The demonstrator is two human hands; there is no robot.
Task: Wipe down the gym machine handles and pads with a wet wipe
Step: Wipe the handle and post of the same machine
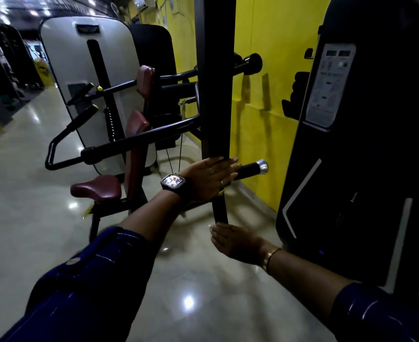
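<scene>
At the centre of the frame the person's left hand (209, 177), fingers straight and together, lay flat against the foot of the black upright post (215, 95), where the chrome-capped handle (251, 169) stuck out to the right. Below it the right hand (235, 243) was held wide and flat, fingertips at the lower end of the downward grip (219, 208); contact could not be told. No wet wipe showed in either hand, though one might have lain under the left palm. Done well, the wipe would probably wrap round each grip and run its full length, then move on to the maroon seat pad (96, 188) at lower left. A dark bin-like shape (166, 122) stood behind the machine, its contents hidden.
</scene>
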